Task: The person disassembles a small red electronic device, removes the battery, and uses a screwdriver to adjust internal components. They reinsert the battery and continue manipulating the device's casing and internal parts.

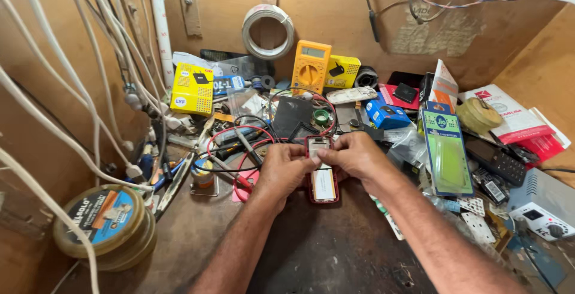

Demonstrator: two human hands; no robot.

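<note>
Plywood walls box in a cluttered dark table strewn with repair gear. At its centre lies a small red phone with its back cover off, showing a white battery label, lengthwise toward twelve o'clock.

Both of the person's forearms come in from six o'clock and meet over the phone. The left hand rests at the phone's nine o'clock side, its fingers curled and its thumb pressing on the upper part of the open back. The right hand sits at the phone's two o'clock side, fingers bent, fingertips pinching the upper edge of the phone next to the left thumb. Both hands touch the phone; neither is spread flat.

At ten o'clock from the hands red and black probe leads loop across the table, just beside the left hand. Further toward twelve o'clock an orange-yellow multimeter leans against the back wall, with a coil of white wire hanging above it at eleven o'clock. A yellow box stands at ten o'clock, near a bundle of white cables running down the left wall. At eight o'clock, well apart from the hands, a round tin with a blue label sits at the table's edge. At three o'clock a green blister pack lies near the right forearm, and a small blue box sits at one o'clock.
</note>
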